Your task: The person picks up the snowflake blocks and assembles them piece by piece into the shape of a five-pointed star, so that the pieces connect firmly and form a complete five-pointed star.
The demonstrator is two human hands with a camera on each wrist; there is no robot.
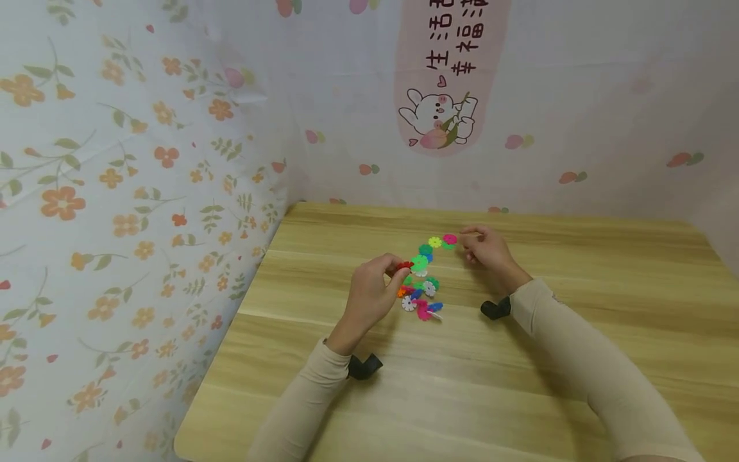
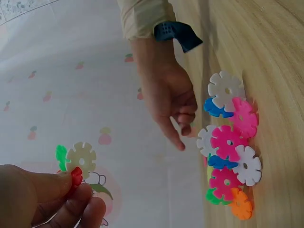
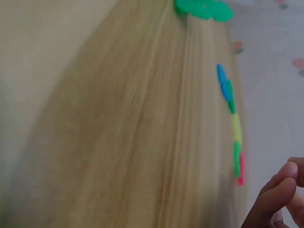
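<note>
Thumb and fingers of my left hand [image 1: 372,292] pinch a red notched plastic disc [image 2: 76,175]. Joined to it are a cream disc [image 2: 81,158] and a green disc [image 2: 61,154], raised off the table in the left wrist view. Beyond them a short row of joined discs lies on the table, with blue, green, a yellow disc [image 1: 435,242] and a pink disc [image 1: 450,239] at its right end. My right hand [image 1: 491,252] hovers just right of that pink end, its fingers loosely bent and holding nothing.
Nearer me lies a loose heap of several discs, among them a white disc [image 2: 247,165], a pink disc [image 2: 229,142] and an orange disc [image 2: 241,204]. The wooden table [image 1: 577,359] meets a printed cloth [image 1: 577,115] at its back edge. Dark straps hang at both wrists.
</note>
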